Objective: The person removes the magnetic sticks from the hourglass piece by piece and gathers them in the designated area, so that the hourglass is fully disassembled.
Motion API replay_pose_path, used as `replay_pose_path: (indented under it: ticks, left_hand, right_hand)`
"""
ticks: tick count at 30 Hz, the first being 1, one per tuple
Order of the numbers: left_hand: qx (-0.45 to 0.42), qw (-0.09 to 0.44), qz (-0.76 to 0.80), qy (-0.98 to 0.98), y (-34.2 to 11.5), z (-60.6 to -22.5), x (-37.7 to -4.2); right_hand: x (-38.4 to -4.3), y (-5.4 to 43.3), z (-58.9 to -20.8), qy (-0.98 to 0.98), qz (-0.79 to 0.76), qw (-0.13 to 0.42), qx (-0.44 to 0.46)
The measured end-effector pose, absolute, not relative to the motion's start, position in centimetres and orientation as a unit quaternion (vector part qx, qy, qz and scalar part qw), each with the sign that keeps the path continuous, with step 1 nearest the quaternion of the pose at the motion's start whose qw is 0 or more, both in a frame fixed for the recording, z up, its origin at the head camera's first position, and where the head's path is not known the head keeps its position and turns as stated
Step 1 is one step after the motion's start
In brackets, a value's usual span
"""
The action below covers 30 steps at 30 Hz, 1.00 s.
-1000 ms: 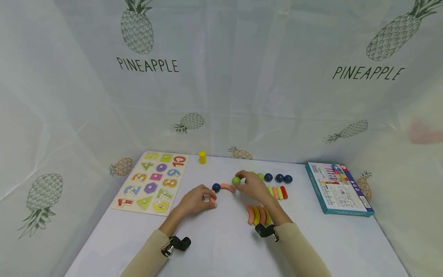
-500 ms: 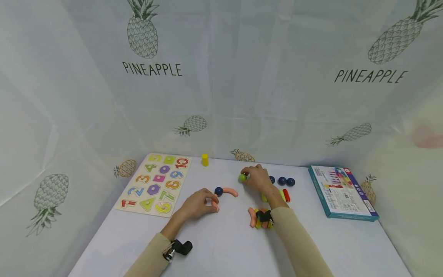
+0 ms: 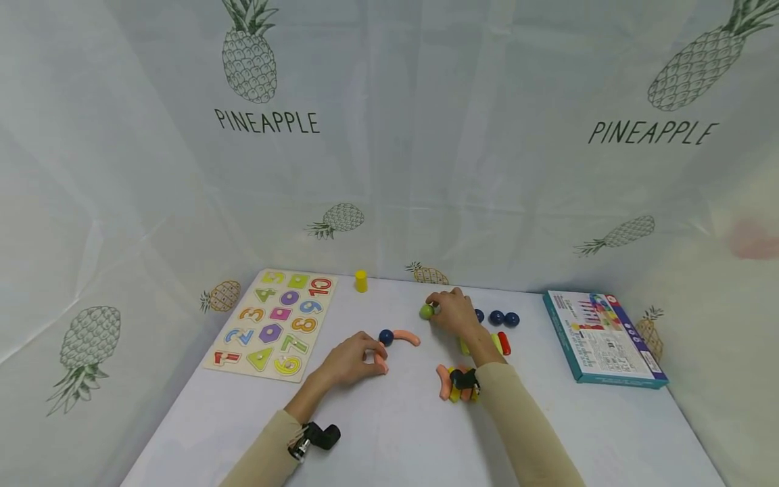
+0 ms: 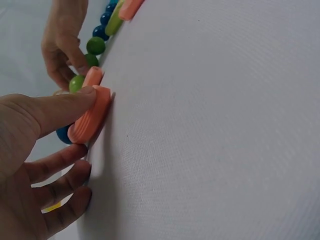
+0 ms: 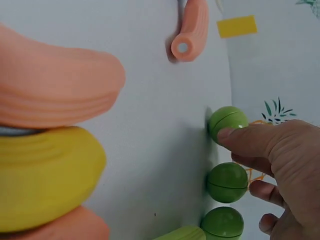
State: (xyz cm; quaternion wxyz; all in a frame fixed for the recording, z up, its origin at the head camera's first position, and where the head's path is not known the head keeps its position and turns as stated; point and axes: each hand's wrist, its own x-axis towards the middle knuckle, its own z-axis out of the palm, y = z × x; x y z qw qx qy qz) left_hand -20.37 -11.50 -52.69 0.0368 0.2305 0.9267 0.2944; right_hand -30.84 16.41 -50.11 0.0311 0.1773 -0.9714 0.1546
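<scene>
My left hand [image 3: 353, 358] holds an orange curved magnetic stick [image 4: 100, 112] between thumb and forefinger; its other fingers are spread in the left wrist view. The stick lies near a dark blue ball [image 3: 386, 337], from which a second orange curved stick [image 3: 406, 337] extends to the right. My right hand [image 3: 453, 315] is farther back and pinches a light green ball [image 5: 227, 121], the thumb lying across it. Two more green balls, one nearer [image 5: 227, 182] and one farther along [image 5: 222, 223], sit beside it. In the head view, the right hand hides these two.
Dark blue balls [image 3: 496, 318] continue the row to the right. Short straight sticks, including a red stick [image 3: 504, 343], lie below them. Several orange and yellow curved sticks [image 3: 443, 383] are nearer. A number puzzle board [image 3: 243, 338], yellow cylinder [image 3: 361, 281] and blue-edged box [image 3: 602, 338] stand around.
My right hand has moved back and right with the green ball, away from the second orange stick's end, and then stayed there. The left hand has kept its grip.
</scene>
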Motion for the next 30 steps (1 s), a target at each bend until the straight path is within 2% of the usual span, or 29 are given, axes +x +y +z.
replay_pose_path:
  ticks: [7, 12, 17, 23, 30]
  left_hand:
    - [0.184, 0.021, 0.313, 0.932, -11.4, -52.2, -20.9]
    - [0.159, -0.007, 0.324, 0.932, -10.9, -51.4, -22.4]
    - [0.187, 0.008, 0.315, 0.930, -9.8, -51.1, -23.7]
    - [0.207, 0.031, 0.284, 0.936, -8.9, -51.7, -23.7]
    - [0.229, 0.025, 0.299, 0.926, -8.9, -52.0, -23.1]
  right_hand:
    - [-29.6, 16.2, -49.0, -0.957, 0.230, 0.019, 0.174]
    - [-26.6, 14.4, -48.5, -0.934, 0.298, -0.028, 0.197]
    - [-22.9, 11.7, -49.8, -0.928, 0.276, -0.061, 0.242]
    - [-20.0, 10.2, -51.6, -0.944, 0.195, -0.026, 0.263]
    - [-19.5, 10.2, -52.1, -0.949, 0.107, 0.039, 0.294]
